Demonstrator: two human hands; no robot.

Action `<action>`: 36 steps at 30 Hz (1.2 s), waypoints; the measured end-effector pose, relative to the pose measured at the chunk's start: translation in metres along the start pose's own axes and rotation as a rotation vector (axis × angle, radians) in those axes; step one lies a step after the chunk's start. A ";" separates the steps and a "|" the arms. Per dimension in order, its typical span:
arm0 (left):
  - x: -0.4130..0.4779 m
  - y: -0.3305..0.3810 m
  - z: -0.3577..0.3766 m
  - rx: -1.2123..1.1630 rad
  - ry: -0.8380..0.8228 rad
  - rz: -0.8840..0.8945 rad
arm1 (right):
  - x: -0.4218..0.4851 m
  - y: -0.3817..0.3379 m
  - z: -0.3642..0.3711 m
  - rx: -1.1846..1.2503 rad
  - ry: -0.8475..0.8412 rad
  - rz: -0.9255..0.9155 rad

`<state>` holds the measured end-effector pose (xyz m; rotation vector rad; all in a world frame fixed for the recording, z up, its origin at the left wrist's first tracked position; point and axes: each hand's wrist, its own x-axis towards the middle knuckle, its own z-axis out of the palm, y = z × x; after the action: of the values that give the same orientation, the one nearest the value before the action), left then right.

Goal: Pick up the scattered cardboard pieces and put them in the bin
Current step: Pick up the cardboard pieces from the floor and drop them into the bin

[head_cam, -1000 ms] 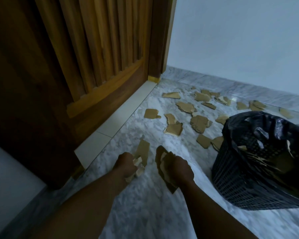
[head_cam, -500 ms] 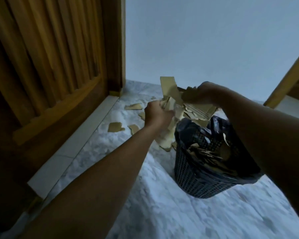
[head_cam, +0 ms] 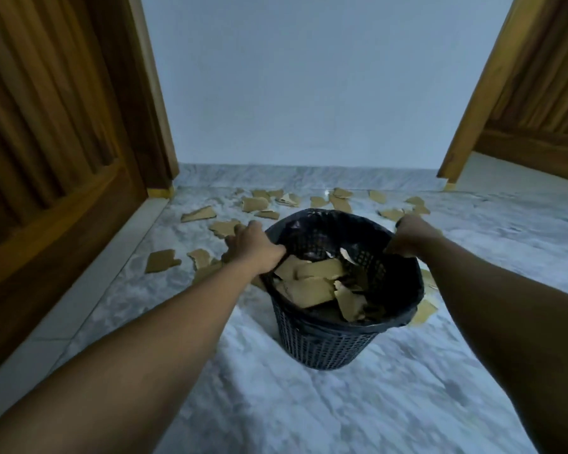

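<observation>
A black mesh bin (head_cam: 325, 345) lined with a black bag stands on the marble floor in the middle of the view. Brown cardboard pieces (head_cam: 312, 283) lie piled inside it. My left hand (head_cam: 253, 245) grips the bin's left rim, thumb inside. My right hand (head_cam: 410, 235) grips the right rim, fingers curled over the edge. Several torn cardboard pieces (head_cam: 258, 203) lie scattered on the floor behind and to the left of the bin, and one piece (head_cam: 423, 311) lies by its right side.
A slatted wooden door (head_cam: 56, 142) stands along the left with a white threshold strip (head_cam: 89, 283) below it. Another wooden door (head_cam: 538, 93) is at the upper right. A pale wall (head_cam: 309, 93) closes the far end.
Both hands lifted handfuls of cardboard from the floor to the bin and let them go into it. Now both hands hold the bin's rim.
</observation>
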<state>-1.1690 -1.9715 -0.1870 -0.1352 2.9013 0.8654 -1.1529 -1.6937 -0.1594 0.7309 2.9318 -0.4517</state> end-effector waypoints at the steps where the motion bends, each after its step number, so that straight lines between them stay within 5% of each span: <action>1: -0.002 -0.007 0.001 -0.087 -0.066 -0.085 | 0.000 0.010 0.008 0.018 -0.032 0.026; 6: -0.017 -0.015 0.019 -0.580 -0.351 -0.402 | 0.002 0.045 0.030 0.279 -0.173 0.070; 17: 0.047 0.093 0.023 -0.947 -0.130 -0.268 | 0.065 0.084 -0.041 1.135 -0.014 0.043; 23: 0.072 0.174 0.057 -1.139 0.003 -0.201 | 0.075 0.067 -0.042 1.290 0.011 0.164; 26: 0.075 0.206 0.087 -1.155 -0.075 -0.148 | 0.073 0.078 -0.028 1.441 -0.010 0.258; 36: -0.008 0.324 0.211 -1.026 -0.568 -0.028 | 0.016 0.251 -0.050 1.594 0.392 0.529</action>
<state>-1.1815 -1.5847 -0.1865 0.0002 1.7191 1.9029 -1.0498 -1.4602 -0.1802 1.6656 1.8088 -2.7508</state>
